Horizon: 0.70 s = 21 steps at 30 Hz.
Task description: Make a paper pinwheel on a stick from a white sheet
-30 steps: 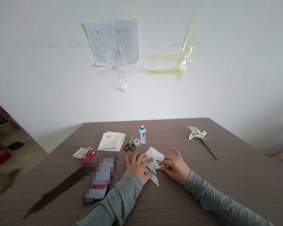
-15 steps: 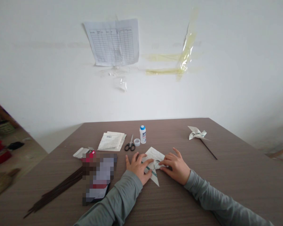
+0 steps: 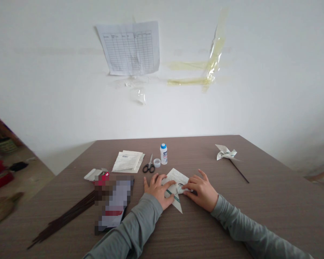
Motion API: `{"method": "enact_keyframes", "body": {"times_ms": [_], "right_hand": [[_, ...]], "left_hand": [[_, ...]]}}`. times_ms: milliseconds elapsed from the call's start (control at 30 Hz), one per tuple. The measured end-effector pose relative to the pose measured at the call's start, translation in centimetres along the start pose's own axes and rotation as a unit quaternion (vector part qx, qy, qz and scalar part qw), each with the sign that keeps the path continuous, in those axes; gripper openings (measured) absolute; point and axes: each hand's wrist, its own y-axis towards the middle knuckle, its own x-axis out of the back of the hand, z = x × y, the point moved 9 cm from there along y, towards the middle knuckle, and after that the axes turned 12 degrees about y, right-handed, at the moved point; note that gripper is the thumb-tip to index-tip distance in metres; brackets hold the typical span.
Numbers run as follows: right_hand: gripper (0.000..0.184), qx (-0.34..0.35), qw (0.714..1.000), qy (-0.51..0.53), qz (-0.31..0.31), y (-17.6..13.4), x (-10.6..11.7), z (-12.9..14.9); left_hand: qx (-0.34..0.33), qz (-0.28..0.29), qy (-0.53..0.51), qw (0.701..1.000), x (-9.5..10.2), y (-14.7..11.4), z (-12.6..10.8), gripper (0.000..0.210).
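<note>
A printed paper piece with cut, pointed flaps and a dark green stripe lies on the table between my hands. My left hand rests on its left side, fingers spread, pressing it to the tabletop. At its right side my right hand pinches a flap that is folded in toward the middle, thumb and forefinger together. Part of the paper is hidden under my left fingers. Beyond it stand a white glue bottle with a blue top and a small clear cap, beside black-handled scissors.
A finished paper pinwheel on a dark stick lies at the right. Stacked paper sheets, a small open box, a blurred phone and a bundle of thin dark sticks are at the left. A wall stands behind the table.
</note>
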Motion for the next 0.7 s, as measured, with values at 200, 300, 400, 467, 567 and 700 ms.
{"method": "enact_keyframes", "body": {"times_ms": [200,300,400,467,567,700], "right_hand": [[0.018,0.013,1.000,0.001,-0.011,-0.11,0.07,-0.01],[0.017,0.028,1.000,-0.002,-0.014,-0.13,0.09,0.12],[0.017,0.029,0.999,-0.006,-0.016,-0.11,0.11,0.11],[0.016,0.030,0.999,-0.008,-0.015,-0.09,0.11,0.15],[0.017,0.024,1.000,-0.010,-0.012,-0.06,0.13,0.15],[0.023,0.006,1.000,-0.003,-0.011,-0.05,0.29,0.10]], "left_hand": [[0.005,-0.009,-0.003,1.000,0.02,0.07,0.05,0.070],[0.006,-0.016,0.002,1.000,0.25,0.07,0.05,0.072],[0.008,-0.016,0.008,1.000,0.23,0.03,0.12,0.078],[0.012,-0.018,0.005,1.000,0.13,-0.03,0.25,0.081],[0.002,-0.022,-0.003,1.000,0.01,-0.15,0.25,0.075],[-0.018,-0.025,-0.009,0.999,0.00,-0.31,0.01,0.063]]}}
